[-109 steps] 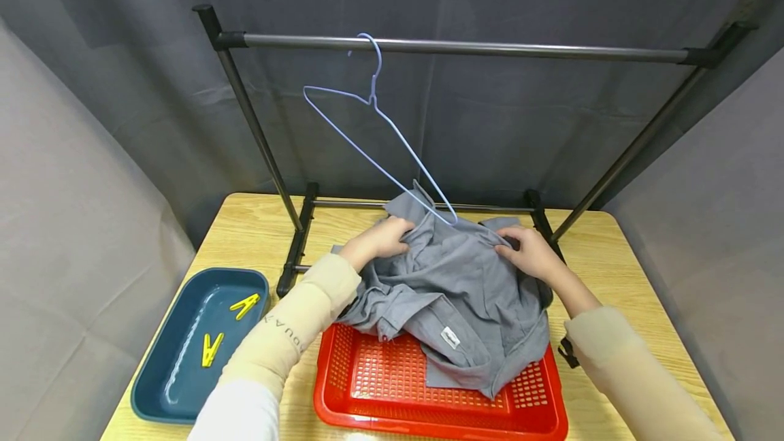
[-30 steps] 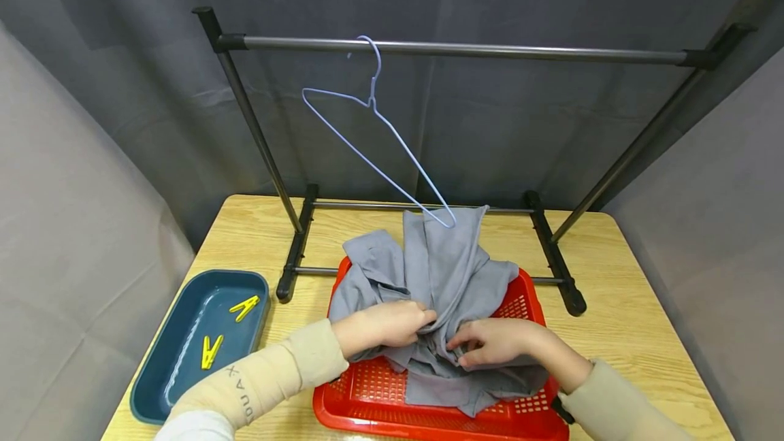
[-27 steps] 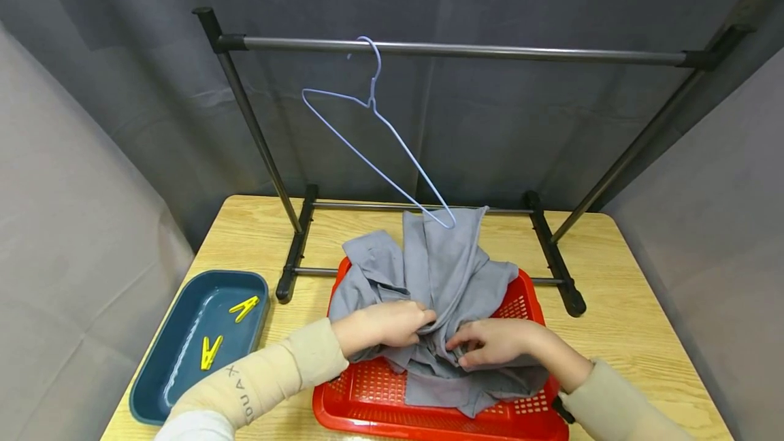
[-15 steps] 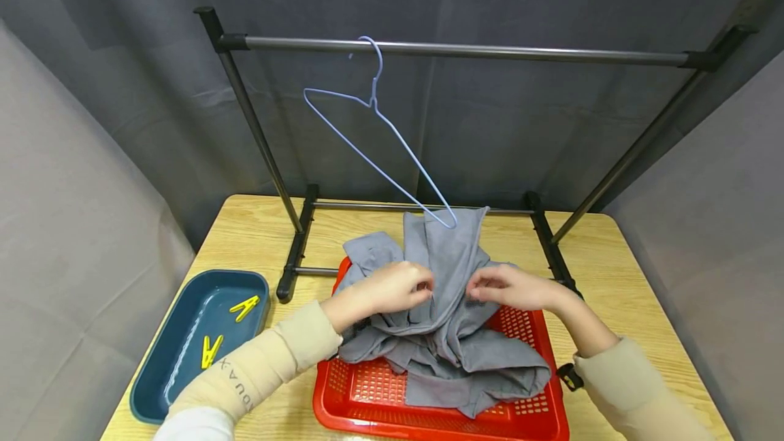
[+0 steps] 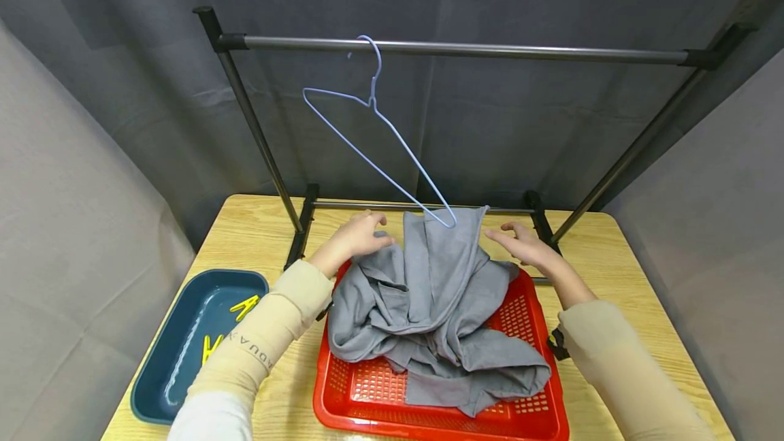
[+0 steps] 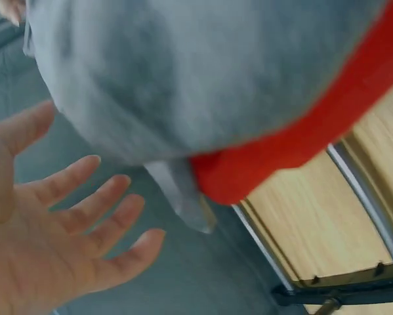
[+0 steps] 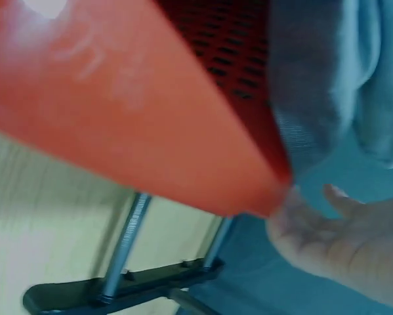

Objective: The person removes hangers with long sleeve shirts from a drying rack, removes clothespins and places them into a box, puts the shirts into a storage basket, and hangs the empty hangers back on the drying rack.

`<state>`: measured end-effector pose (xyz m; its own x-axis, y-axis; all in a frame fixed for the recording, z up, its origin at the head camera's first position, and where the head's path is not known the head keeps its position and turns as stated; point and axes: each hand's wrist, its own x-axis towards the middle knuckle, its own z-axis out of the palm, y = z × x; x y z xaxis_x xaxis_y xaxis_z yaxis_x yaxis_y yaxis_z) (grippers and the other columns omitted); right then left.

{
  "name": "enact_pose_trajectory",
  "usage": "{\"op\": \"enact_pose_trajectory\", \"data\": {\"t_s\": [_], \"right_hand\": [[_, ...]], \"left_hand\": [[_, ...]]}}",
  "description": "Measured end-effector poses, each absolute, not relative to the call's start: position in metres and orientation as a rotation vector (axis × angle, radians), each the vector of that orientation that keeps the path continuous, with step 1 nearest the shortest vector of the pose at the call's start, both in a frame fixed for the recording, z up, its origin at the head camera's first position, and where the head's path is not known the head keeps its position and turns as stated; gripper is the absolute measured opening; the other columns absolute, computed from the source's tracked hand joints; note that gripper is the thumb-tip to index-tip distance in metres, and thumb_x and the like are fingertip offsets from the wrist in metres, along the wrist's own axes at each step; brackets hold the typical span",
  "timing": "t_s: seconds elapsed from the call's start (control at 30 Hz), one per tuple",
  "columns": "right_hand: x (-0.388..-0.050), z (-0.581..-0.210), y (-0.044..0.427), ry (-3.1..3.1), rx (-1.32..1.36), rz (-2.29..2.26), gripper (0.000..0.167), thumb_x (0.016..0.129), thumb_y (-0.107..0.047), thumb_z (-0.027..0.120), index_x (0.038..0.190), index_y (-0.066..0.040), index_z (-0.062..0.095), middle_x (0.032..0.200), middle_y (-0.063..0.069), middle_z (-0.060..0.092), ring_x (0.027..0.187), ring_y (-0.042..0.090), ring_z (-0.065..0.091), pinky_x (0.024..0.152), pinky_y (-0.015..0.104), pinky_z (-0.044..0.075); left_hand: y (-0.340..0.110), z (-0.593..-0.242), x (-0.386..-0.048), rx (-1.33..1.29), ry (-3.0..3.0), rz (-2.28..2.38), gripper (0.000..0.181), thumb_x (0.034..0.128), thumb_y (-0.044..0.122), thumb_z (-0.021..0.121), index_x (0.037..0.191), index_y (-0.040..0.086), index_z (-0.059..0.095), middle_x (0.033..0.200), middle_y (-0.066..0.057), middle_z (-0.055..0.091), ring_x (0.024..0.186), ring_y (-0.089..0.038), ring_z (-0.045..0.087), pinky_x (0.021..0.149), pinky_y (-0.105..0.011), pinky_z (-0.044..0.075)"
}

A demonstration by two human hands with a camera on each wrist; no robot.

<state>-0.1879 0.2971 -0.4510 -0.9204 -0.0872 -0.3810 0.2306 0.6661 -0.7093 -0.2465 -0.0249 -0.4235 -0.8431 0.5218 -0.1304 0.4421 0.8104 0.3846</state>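
A crumpled grey shirt (image 5: 422,298) lies in the red basket (image 5: 367,420), part of it draped over the far rim. My left hand (image 5: 358,235) hovers by the shirt's back left edge; in the left wrist view its fingers (image 6: 117,230) are spread and hold nothing. On the other side, my right hand (image 5: 523,247) is held out near the basket's back right corner, fingers extended and apart from the shirt. Above the shirt, a light-blue hanger (image 5: 373,104) hangs from the rack's bar (image 5: 520,50).
A dark rack with a left post (image 5: 254,121) and a right post (image 5: 625,148) stands at the table's (image 5: 637,332) back. On the left sits a blue tray (image 5: 177,339) with yellow clothespins (image 5: 245,306), partly behind my left sleeve. Grey cloth surrounds the table.
Earlier both hands gripped the shirt, then laid it lower in the basket. They have since let go, lifted off and moved apart toward the back. The hanger has stayed put.
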Motion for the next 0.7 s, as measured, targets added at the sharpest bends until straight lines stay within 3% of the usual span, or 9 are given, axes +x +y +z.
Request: {"op": "enact_pose_trajectory", "data": {"t_s": [0.07,0.23,0.37,0.57,0.63,0.7], "right_hand": [[-0.194,-0.457,0.299,2.394,0.142,-1.118,0.092,0.087,-0.064,0.032,0.142,0.006,0.008,0.141,0.034,0.016,0.123,0.05,0.029,0.091,0.059,0.034],[-0.204,-0.467,0.299,2.11,0.087,-1.183,0.088,0.088,-0.066,0.021,0.145,-0.006,-0.009,0.148,0.026,-0.004,0.13,0.052,0.015,0.099,0.061,0.024],[-0.21,-0.468,0.297,2.024,0.117,-1.221,0.089,0.086,-0.068,0.023,0.146,-0.011,-0.01,0.148,0.028,0.001,0.13,0.051,0.018,0.1,0.059,0.024],[-0.216,-0.47,0.288,2.098,0.147,-1.246,0.086,0.086,-0.063,0.039,0.146,-0.007,0.012,0.145,0.025,0.017,0.128,0.042,0.028,0.101,0.057,0.025],[-0.217,-0.472,0.284,2.129,0.118,-1.314,0.073,0.088,-0.054,0.045,0.138,-0.003,0.031,0.137,0.022,0.031,0.122,0.037,0.036,0.1,0.052,0.029],[-0.217,-0.475,0.281,2.152,0.08,-1.399,0.052,0.09,-0.043,0.05,0.12,-0.001,0.047,0.119,0.018,0.043,0.109,0.031,0.042,0.095,0.044,0.033]], "left_hand": [[-0.027,-0.425,-0.252,0.688,2.693,0.507,0.051,0.0864,0.036,0.059,0.124,0.003,0.049,0.125,-0.017,0.051,0.114,-0.031,0.048,0.092,-0.041,0.039],[-0.027,-0.431,-0.26,0.567,2.512,0.531,0.067,0.0879,0.045,0.052,0.136,0.002,0.035,0.137,-0.019,0.04,0.125,-0.03,0.039,0.1,-0.04,0.033],[-0.022,-0.434,-0.263,0.49,2.4,0.631,0.074,0.0883,0.05,0.047,0.141,0.003,0.027,0.145,-0.017,0.028,0.132,-0.028,0.029,0.105,-0.039,0.027],[-0.014,-0.44,-0.271,0.454,2.309,0.724,0.073,0.0894,0.048,0.046,0.141,0.001,0.026,0.146,-0.015,0.027,0.133,-0.026,0.028,0.105,-0.039,0.026],[-0.011,-0.44,-0.271,0.482,2.324,0.727,0.079,0.0871,0.053,0.047,0.141,0.0,0.027,0.145,-0.016,0.028,0.132,-0.026,0.029,0.106,-0.038,0.026],[-0.008,-0.469,-0.291,0.538,2.349,0.735,0.087,0.0823,0.062,0.047,0.139,-0.001,0.031,0.142,-0.016,0.034,0.128,-0.025,0.035,0.101,-0.036,0.031]]}}
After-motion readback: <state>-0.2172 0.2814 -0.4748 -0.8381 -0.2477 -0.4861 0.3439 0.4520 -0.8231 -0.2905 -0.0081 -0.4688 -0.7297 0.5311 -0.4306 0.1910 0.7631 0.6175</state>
